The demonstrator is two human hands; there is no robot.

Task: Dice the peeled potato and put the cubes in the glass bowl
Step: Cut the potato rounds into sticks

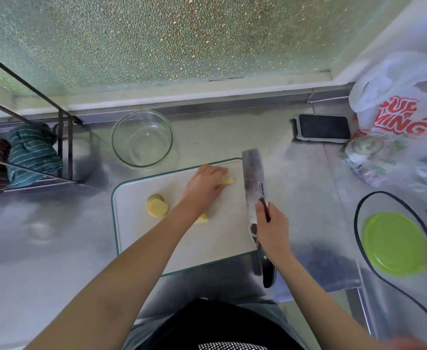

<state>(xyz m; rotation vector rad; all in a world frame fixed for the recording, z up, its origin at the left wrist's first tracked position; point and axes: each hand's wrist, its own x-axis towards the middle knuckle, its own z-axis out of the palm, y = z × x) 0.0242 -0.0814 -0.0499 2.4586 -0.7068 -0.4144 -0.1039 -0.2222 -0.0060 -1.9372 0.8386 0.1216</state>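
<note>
On the white cutting board [207,246] my left hand [205,184] lies over small yellow potato pieces [229,181] near the board's far edge, fingers curled round them. A larger peeled potato chunk [157,206] sits to the left on the board. Another small piece [202,219] peeks out beside my left wrist. My right hand [270,226] grips the handle of a cleaver [252,180], whose wide blade stands just right of the pieces. The glass bowl [142,138] stands beyond the board's far left corner with only a tiny speck inside.
A phone [323,127] lies at the back right beside a printed plastic bag [399,117]. A green lid [394,245] and a black cable [364,253] are at the right. A dish rack with a striped cloth [33,152] stands at the left.
</note>
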